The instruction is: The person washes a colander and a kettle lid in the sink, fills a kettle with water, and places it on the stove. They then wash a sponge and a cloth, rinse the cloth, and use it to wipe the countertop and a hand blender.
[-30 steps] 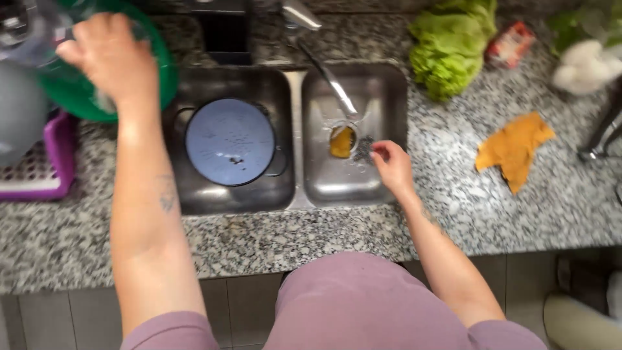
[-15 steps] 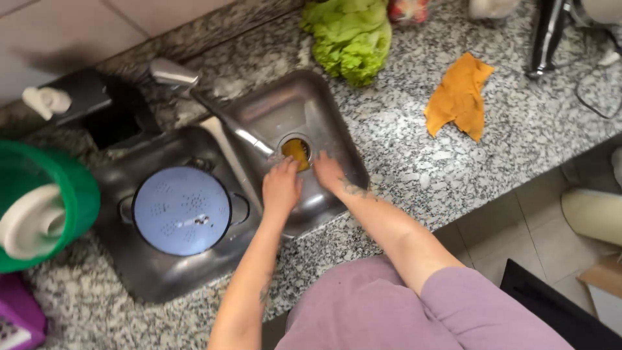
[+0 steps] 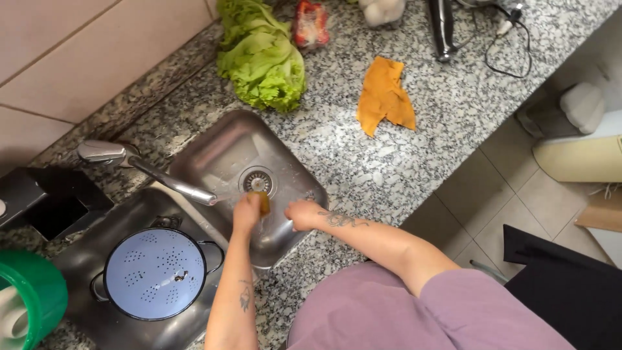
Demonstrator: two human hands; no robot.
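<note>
Both hands are now together in the right basin; half a second ago they were reaching toward the drain, and the view has swung right since then. Left hand [image 3: 248, 210] has its grip clenched around a small yellow-brown object [image 3: 264, 202], likely a fruit or sponge, too blurred to tell. Only its right side shows past the fingers. It sits just below the drain [image 3: 257, 181], near the basin's middle, under the faucet [image 3: 146, 170] spout tip.

Right hand [image 3: 303, 214] is just beside the object on its right, not clearly touching; grip loosely curled, holding nothing I can make out. So left hand has it, right is the nearer free one. Long axis can't be read.

Sink [image 3: 220, 139] steel looks wet. Left basin holds a pale blue colander [image 3: 155, 273], well apart from the hands. Granite tabletop [image 3: 421, 142] carries lettuce [image 3: 262, 58] at the back edge and an orange cloth [image 3: 384, 97] to the right, a green bowl [image 3: 35, 298] far left. Room around the hands is open.
</note>
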